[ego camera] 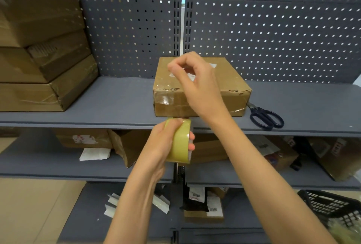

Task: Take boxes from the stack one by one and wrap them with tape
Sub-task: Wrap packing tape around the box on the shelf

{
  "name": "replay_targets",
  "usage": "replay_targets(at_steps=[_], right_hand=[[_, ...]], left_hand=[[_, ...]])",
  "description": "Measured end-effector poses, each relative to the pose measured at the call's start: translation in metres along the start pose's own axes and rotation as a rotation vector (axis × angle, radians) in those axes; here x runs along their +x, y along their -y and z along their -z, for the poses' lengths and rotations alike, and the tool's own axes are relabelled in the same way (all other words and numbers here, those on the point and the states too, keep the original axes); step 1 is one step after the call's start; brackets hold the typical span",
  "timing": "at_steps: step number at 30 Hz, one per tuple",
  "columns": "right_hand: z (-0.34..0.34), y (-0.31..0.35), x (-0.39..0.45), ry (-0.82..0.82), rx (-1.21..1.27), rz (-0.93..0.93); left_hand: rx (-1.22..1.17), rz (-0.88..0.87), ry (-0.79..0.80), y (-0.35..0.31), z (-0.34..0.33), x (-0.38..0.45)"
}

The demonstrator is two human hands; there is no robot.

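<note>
A flat brown cardboard box (234, 85) with torn front edges lies on the grey shelf (117, 103), in the middle. My left hand (166, 142) grips a yellowish roll of tape (180, 142) just below the shelf's front edge. My right hand (195, 81) is raised over the box with thumb and fingers pinched together; a strip of clear tape between the roll and those fingers is too faint to make out. A stack of brown boxes (39, 58) stands at the left end of the shelf.
Dark-handled scissors (266, 117) lie on the shelf right of the box. A pegboard wall (273, 29) backs the shelf. Lower shelves hold torn boxes (132, 146), papers and parcels. A black plastic basket (332, 206) sits at lower right.
</note>
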State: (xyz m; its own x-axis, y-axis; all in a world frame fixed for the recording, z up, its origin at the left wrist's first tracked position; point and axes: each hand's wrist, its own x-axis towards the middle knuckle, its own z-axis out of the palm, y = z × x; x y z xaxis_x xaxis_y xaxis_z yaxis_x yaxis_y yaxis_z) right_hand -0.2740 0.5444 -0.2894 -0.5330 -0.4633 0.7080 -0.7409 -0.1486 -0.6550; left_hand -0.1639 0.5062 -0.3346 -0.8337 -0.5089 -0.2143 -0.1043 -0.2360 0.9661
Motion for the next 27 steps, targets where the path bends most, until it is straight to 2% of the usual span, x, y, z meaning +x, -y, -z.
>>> replay_targets(at_steps=[5,11,23,27], right_hand=[[0.006,-0.023,0.018,0.066,-0.045,-0.121],[0.003,-0.041,0.042,0.100,-0.099,-0.153],[-0.014,-0.079,0.056,0.149,-0.261,-0.312],[-0.020,-0.089,0.053,0.207,-0.407,-0.350]], left_hand=[[-0.022,-0.072,0.011,-0.003,-0.002,-0.007],[-0.068,-0.110,0.050,-0.013,-0.007,-0.013],[-0.117,-0.102,-0.002,-0.018,-0.005,0.009],[-0.108,-0.079,-0.003,-0.016,-0.005,0.015]])
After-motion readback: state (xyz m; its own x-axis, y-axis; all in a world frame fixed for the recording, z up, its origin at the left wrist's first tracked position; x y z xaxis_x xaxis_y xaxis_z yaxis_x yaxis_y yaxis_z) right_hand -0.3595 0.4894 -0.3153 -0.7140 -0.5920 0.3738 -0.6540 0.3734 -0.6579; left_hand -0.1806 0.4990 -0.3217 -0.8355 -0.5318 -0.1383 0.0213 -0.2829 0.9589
